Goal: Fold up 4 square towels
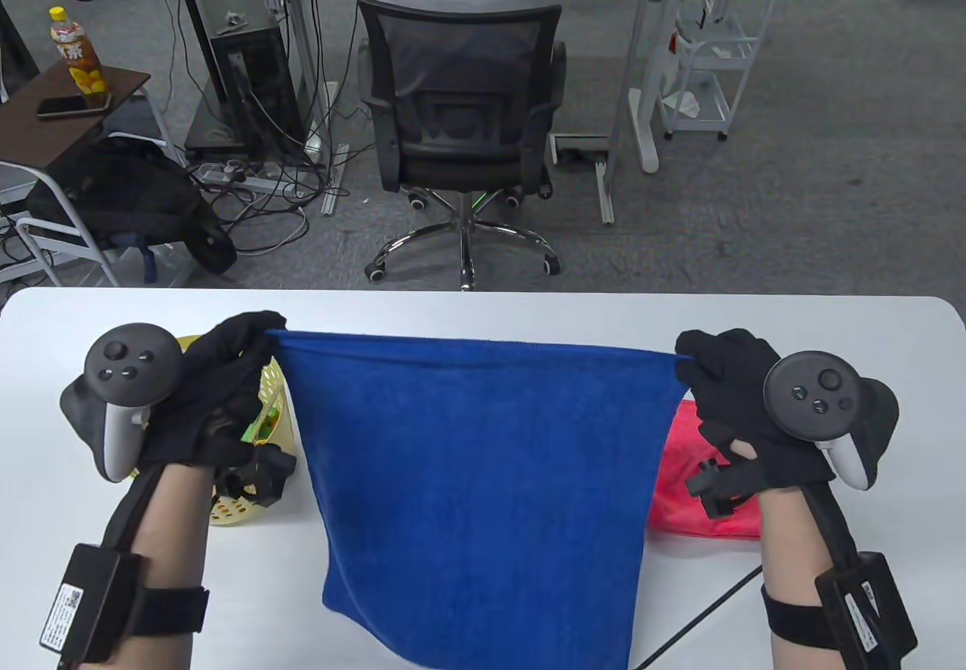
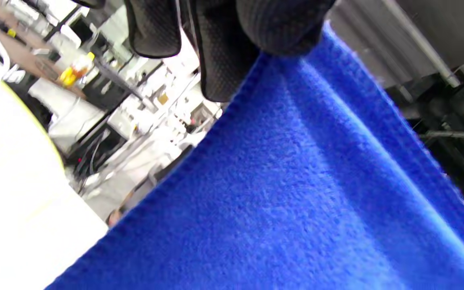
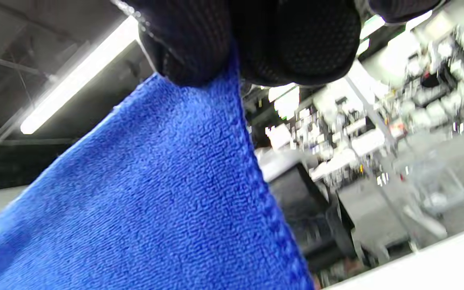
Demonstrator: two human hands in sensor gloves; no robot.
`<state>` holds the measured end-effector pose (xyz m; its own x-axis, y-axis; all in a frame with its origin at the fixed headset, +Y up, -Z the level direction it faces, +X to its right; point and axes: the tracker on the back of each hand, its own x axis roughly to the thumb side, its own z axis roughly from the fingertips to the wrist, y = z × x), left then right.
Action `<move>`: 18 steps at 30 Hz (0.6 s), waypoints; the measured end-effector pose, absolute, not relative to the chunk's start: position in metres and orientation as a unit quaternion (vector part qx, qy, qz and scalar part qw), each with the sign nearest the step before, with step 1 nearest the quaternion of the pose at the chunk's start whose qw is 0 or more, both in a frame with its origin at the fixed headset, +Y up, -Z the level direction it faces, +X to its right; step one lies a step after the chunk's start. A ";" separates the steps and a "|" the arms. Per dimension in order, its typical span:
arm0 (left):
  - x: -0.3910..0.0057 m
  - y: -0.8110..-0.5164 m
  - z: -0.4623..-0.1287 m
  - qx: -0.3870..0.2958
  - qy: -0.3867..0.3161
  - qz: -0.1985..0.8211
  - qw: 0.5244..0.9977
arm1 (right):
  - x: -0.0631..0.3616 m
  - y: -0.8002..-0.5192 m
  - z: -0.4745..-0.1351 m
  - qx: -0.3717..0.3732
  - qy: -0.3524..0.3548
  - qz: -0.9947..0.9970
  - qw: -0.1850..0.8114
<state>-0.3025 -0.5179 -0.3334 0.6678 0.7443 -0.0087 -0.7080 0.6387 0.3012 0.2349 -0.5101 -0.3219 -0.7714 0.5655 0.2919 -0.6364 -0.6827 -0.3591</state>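
While both hands' fingers pinch its top corners, blue towel (image 1: 483, 489) hanging flat, plush, unfolded

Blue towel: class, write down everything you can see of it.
The blue terry-cloth towel looks soft and fuzzy, with a stitched hem. It hangs spread flat above the white table, its top edge stretched taut. The left hand pinches one top corner, the right hand the other.

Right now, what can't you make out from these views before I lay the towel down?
- Blue towel: bottom edge cut off by the table view's lower edge.
- Yellow basket: contents mostly hidden by the left hand.
- Red towel: folded or not, hidden by the blue towel and right hand.
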 end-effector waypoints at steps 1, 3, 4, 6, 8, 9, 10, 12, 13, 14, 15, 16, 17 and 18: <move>-0.303 -0.503 -0.330 0.170 0.051 0.406 0.896 | 0.236 -0.500 -0.315 0.082 -0.260 0.898 0.346; -0.305 -0.484 -0.319 0.205 0.016 0.425 0.881 | 0.238 -0.486 -0.301 0.098 -0.306 0.876 0.360; -0.307 -0.475 -0.309 0.221 -0.014 0.441 0.870 | 0.240 -0.481 -0.292 0.105 -0.328 0.866 0.364; -0.309 -0.471 -0.291 0.233 -0.062 0.452 0.859 | 0.241 -0.483 -0.277 0.118 -0.355 0.852 0.366; -0.312 -0.483 -0.271 0.220 -0.080 0.447 0.863 | 0.242 -0.497 -0.265 0.142 -0.332 0.867 0.344; -0.314 -0.497 -0.259 0.207 -0.083 0.433 0.873 | 0.242 -0.510 -0.258 0.151 -0.307 0.878 0.334; -0.315 -0.516 -0.247 0.186 -0.089 0.417 0.885 | 0.244 -0.528 -0.251 0.160 -0.289 0.887 0.324; -0.315 -0.552 -0.226 0.152 -0.093 0.390 0.903 | 0.246 -0.561 -0.241 0.172 -0.255 0.901 0.306; -0.313 -0.575 -0.214 0.126 -0.092 0.371 0.915 | 0.246 -0.584 -0.235 0.183 -0.223 0.912 0.291; -0.312 -0.592 -0.206 0.108 -0.089 0.356 0.924 | 0.245 -0.600 -0.230 0.192 -0.198 0.921 0.277; -0.310 -0.611 -0.198 0.086 -0.087 0.337 0.934 | 0.244 -0.617 -0.226 0.199 -0.168 0.930 0.261; -0.307 -0.632 -0.188 0.056 -0.080 0.307 0.947 | 0.242 -0.639 -0.220 0.204 -0.122 0.942 0.238; -0.305 -0.652 -0.178 0.027 -0.073 0.278 0.958 | 0.240 -0.658 -0.214 0.209 -0.085 0.950 0.218; -0.303 -0.662 -0.173 0.008 -0.066 0.258 0.964 | 0.239 -0.669 -0.210 0.213 -0.064 0.954 0.200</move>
<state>-0.3035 -0.6619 -0.1731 0.8580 0.4968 0.1308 -0.4990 0.8664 -0.0176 0.2386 -0.6692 -0.2097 -0.8289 0.3544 0.4329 -0.4089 -0.9118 -0.0365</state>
